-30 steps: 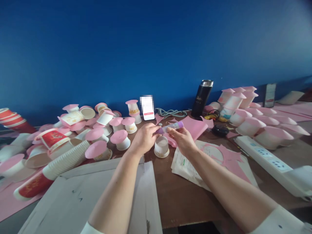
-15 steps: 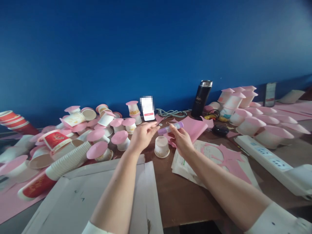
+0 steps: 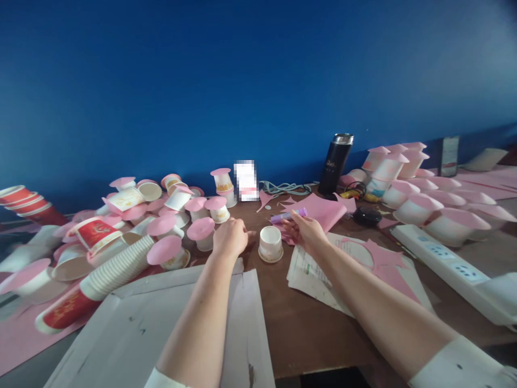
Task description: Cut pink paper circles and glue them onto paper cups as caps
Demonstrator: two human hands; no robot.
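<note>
My right hand (image 3: 306, 229) holds a purple glue stick (image 3: 288, 215) between thumb and fingers, above pink paper. My left hand (image 3: 232, 237) is over the table just left of a white paper cup (image 3: 270, 241), its fingers curled inward; whether anything is between them is hidden. The cup stands on a round base at the middle of the table, touched by neither hand. Close by on the left are small cups topped with pink discs (image 3: 201, 229).
Many pink-topped cups lie heaped at left beside a long cup stack (image 3: 117, 269). A grey board (image 3: 161, 328) lies in front. Behind stand a phone (image 3: 246, 183) and a black bottle (image 3: 334, 164). A power strip (image 3: 448, 261) and more cups (image 3: 418, 209) are at right.
My left hand has moved left and down, away from the glue stick, and its fingers have curled in. My right hand, still holding the stick, has shifted slightly right and down.
</note>
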